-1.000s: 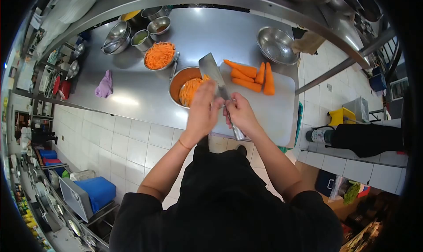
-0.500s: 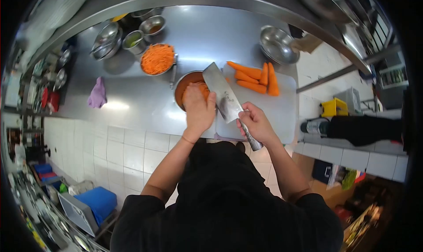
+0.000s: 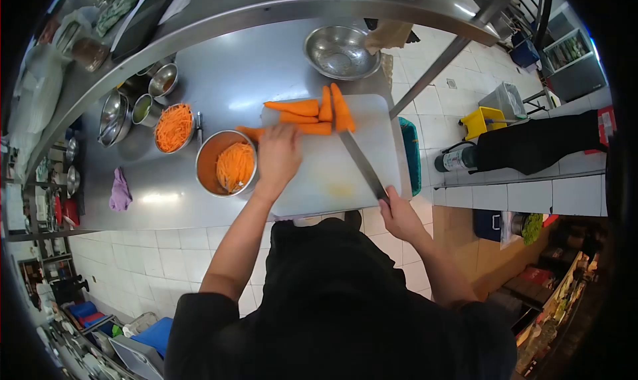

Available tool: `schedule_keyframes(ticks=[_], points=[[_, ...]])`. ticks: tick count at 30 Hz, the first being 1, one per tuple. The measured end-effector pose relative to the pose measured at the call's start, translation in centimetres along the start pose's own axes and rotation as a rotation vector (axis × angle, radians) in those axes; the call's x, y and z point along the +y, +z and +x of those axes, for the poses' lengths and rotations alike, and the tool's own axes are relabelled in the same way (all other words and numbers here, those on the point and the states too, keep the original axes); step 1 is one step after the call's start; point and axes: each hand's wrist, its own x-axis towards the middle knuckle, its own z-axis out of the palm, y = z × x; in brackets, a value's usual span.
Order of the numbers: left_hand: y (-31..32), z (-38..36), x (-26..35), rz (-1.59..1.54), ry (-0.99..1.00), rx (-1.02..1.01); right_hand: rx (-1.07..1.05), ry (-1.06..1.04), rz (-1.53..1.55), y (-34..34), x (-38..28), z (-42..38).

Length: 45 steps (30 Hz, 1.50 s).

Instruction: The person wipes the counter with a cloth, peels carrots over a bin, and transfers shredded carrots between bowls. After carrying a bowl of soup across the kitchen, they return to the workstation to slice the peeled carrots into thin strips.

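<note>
My left hand (image 3: pixel 278 159) is over the left edge of the white cutting board (image 3: pixel 372 161), fingers bent down and closed on a carrot (image 3: pixel 249 133) whose end sticks out to the left. Part of that carrot is hidden beneath the fingers. In my right hand (image 3: pixel 401 215) is a cleaver (image 3: pixel 362 164), gripped by the handle; its blade shows nearly edge-on, with the far end beside several whole carrots (image 3: pixel 342 111) at the board's back. A metal pot (image 3: pixel 207 155) holding shredded carrot (image 3: pixel 234 166) stands left of my left hand.
A metal pan heaped with shredded carrot (image 3: pixel 173 127) stands farther left, near several metal bowls (image 3: pixel 113 119) and a purple cloth (image 3: pixel 120 192). A large steel bowl (image 3: pixel 341 51) is at the back. An overhead shelf edge (image 3: pixel 279 11) crosses above the table.
My left hand has left the shredded carrot in the pot and moved right to a carrot. The cleaver has swung away from the pot to the right and turned edge-on. The view has shifted right.
</note>
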Motion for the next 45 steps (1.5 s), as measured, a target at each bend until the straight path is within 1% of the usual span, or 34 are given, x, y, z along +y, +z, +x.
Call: schedule_keyframes(ticks=[1,2,3,4,6,7,9,10,12,14,15,16,17,19,20,22,23,25,26,28,29,31,32,34,35,37,38,39,40,41,42,43,44,45], points=[[2.4,1.3,1.6,0.010,0.020,0.008,0.053,-0.024,-0.128,-0.4,2.4,-1.3],[4.6,2.7,3.5,-0.018,-0.079,-0.077,0.056,-0.030,-0.124,-0.9,3.4,-2.7],[6.8,4.1,5.2,-0.045,-0.181,-0.158,0.090,0.094,-0.125,-1.3,4.3,-4.0],[9.3,5.1,6.1,-0.040,-0.184,-0.159,0.118,0.225,-0.125,-1.8,5.2,-5.1],[14.3,6.3,6.5,0.420,-0.146,-0.170,0.136,0.233,-0.065,-3.3,6.0,-6.4],[16.0,6.1,6.1,0.428,-0.145,-0.180,0.163,0.248,-0.006,-3.9,6.2,-7.1],[18.6,5.8,5.8,0.638,-0.161,-0.113,0.159,0.272,0.002,-4.7,6.6,-7.6],[18.0,4.8,6.0,0.643,-0.151,-0.123,0.183,0.238,0.022,-4.9,6.8,-7.6],[15.1,1.0,5.6,0.412,0.138,-0.262,0.242,0.184,0.062,-4.8,6.5,-7.7],[10.9,-2.0,7.7,0.278,0.054,-0.438,0.248,0.168,0.064,-4.6,6.0,-7.4],[10.2,-3.7,7.0,0.248,0.090,-0.411,0.248,0.138,0.054,-4.4,5.7,-7.2],[9.4,-4.9,6.5,0.217,0.123,-0.377,0.205,0.186,-0.009,-4.3,5.1,-6.9],[8.8,-5.7,6.0,0.214,0.129,-0.382,0.210,0.191,-0.008,-4.2,5.3,-6.5],[7.3,-6.6,5.6,0.228,0.119,-0.406,0.012,0.231,-0.215,-3.6,5.2,-5.9],[7.0,-6.7,5.4,0.225,0.118,-0.408,0.010,0.234,-0.217,-3.3,4.7,-5.7],[6.3,-6.6,5.3,0.143,0.170,-0.412,0.084,0.202,-0.224,-2.9,2.7,-5.0],[6.3,-6.7,5.2,0.133,0.166,-0.415,0.079,0.208,-0.232,-2.4,2.1,-4.7],[6.4,-6.8,5.1,0.143,0.188,-0.394,0.066,0.130,-0.253,-1.5,1.2,-3.8],[6.5,-6.9,4.9,0.131,0.190,-0.390,0.069,0.134,-0.263,-1.0,1.5,-3.4],[6.5,-6.9,4.8,0.160,0.217,-0.370,-0.070,0.224,-0.356,-0.4,2.3,-2.6],[6.6,-6.9,4.8,0.154,0.211,-0.359,-0.071,0.218,-0.370,-0.5,2.6,-2.4],[5.6,-7.4,5.8,0.267,0.047,-0.415,0.064,0.294,-0.408,-0.6,2.7,-2.9],[5.1,-7.2,6.5,0.262,0.040,-0.404,0.097,0.313,-0.421,-0.9,3.1,-2.7],[3.9,-7.4,7.5,0.174,-0.211,-0.396,0.110,0.327,-0.450,-1.5,2.4,-2.4],[4.2,-8.0,6.6,0.175,-0.222,-0.395,0.125,0.349,-0.468,-1.6,2.0,-2.3],[4.8,-9.2,4.0,-0.152,-0.167,-0.295,0.129,0.320,-0.476,-1.1,1.4,-2.1],[4.7,-9.6,3.2,-0.147,-0.182,-0.292,0.154,0.238,-0.385,-0.6,1.6,-1.8],[4.3,-9.6,2.8,-0.198,-0.150,-0.356,0.179,0.159,-0.292,-0.3,1.6,-1.6],[4.0,-9.7,2.6,-0.251,-0.114,-0.419,0.170,0.155,-0.292,-0.2,1.6,-1.1],[3.8,-9.9,2.6,-0.250,-0.120,-0.417,0.062,0.087,-0.278,-0.1,1.5,-0.5],[3.6,-9.8,2.9,-0.206,0.000,-0.336,-0.045,0.021,-0.264,-0.1,1.3,0.1],[3.4,-9.6,3.2,-0.161,0.121,-0.254,-0.046,0.019,-0.267,0.4,1.3,0.8],[3.2,-9.4,3.4,-0.164,0.119,-0.252,-0.097,-0.007,-0.318,1.2,1.3,1.4],[3.1,-9.1,3.4,-0.130,0.200,-0.262,-0.151,-0.032,-0.367,1.8,1.0,1.8]])
